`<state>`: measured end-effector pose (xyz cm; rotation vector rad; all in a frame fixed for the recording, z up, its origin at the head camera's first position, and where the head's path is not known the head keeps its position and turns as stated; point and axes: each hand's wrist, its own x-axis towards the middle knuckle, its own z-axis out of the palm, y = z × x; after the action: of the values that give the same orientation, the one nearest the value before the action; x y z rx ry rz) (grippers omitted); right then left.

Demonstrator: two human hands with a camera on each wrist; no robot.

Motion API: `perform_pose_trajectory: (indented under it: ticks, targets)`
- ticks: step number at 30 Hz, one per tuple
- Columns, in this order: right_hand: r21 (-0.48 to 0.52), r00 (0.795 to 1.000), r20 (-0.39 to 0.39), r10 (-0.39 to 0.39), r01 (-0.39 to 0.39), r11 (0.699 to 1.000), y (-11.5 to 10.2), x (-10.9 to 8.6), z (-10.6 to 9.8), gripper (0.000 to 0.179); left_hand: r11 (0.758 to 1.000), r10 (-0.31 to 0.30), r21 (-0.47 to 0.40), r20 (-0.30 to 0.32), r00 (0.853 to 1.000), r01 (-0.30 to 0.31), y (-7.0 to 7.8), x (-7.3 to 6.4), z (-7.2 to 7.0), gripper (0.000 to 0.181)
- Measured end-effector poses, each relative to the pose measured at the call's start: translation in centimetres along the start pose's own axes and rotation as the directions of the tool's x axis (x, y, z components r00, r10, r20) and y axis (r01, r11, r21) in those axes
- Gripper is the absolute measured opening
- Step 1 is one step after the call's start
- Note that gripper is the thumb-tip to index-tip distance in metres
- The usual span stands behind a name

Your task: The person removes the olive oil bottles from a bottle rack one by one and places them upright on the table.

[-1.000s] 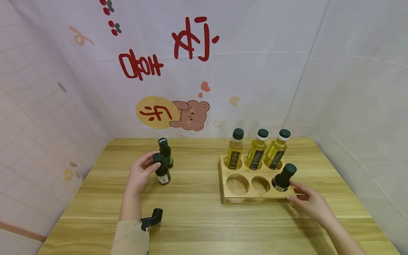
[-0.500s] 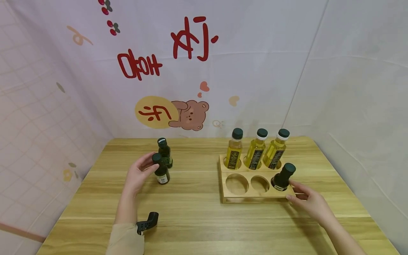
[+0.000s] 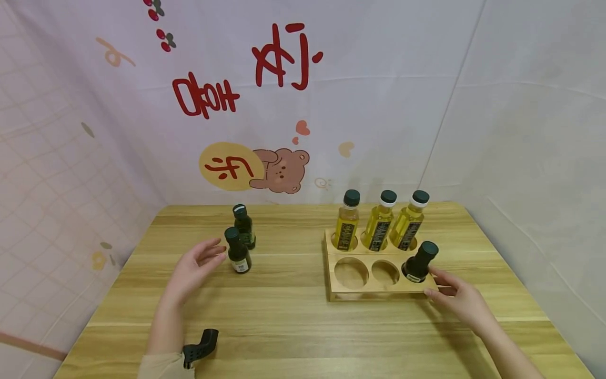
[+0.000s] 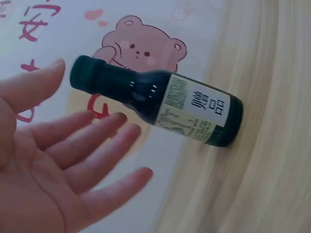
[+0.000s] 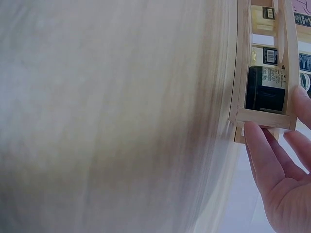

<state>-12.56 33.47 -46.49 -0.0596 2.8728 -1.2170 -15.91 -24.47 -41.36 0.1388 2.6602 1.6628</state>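
My left hand (image 3: 195, 266), fingers spread and slightly bent, is just left of a small dark glass bottle (image 3: 240, 260) with a green cap. That bottle (image 4: 148, 92) stands upright on the table, its white label showing in the left wrist view, apart from the fingers. Another dark bottle (image 3: 243, 231) stands right behind it. My right hand (image 3: 458, 301) holds the right front corner of a two-tier wooden bottle rack (image 3: 374, 296), thumb on the end and fingers by the top board. In the rack's front row, a dark bottle (image 3: 418, 264) sits in the right hole.
Three yellow oil bottles with green caps, the left one (image 3: 347, 229), the middle one (image 3: 379, 229) and the right one (image 3: 409, 229), fill the rack's back row. Two front holes hold nothing. A printed cloth wall (image 3: 379, 105) rises behind the table (image 3: 284, 331).
My left hand has let go of the front dark bottle and drawn back to the left and nearer. The bottle stays standing. My right hand keeps its place on the rack.
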Motion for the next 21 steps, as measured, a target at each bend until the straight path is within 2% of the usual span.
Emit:
perform_pose_trajectory:
  ticks: [9,18,21]
  targets:
    - [0.014,1.000,0.001,-0.001,0.001,1.000,0.1,0.1,0.0,0.069,0.997,-0.030,0.071,0.055,0.998,0.026,0.9,-1.5,0.0,0.054]
    - [0.003,1.000,0.001,0.003,-0.003,1.000,0.1,0.1,0.0,0.069,0.999,0.042,0.027,0.118,0.992,-0.046,1.0,-2.2,0.9,0.049]
    - [0.000,1.000,0.005,0.006,-0.006,1.000,0.1,0.1,0.0,0.069,0.999,0.049,0.015,0.148,0.988,-0.052,1.1,-2.2,1.5,0.049]
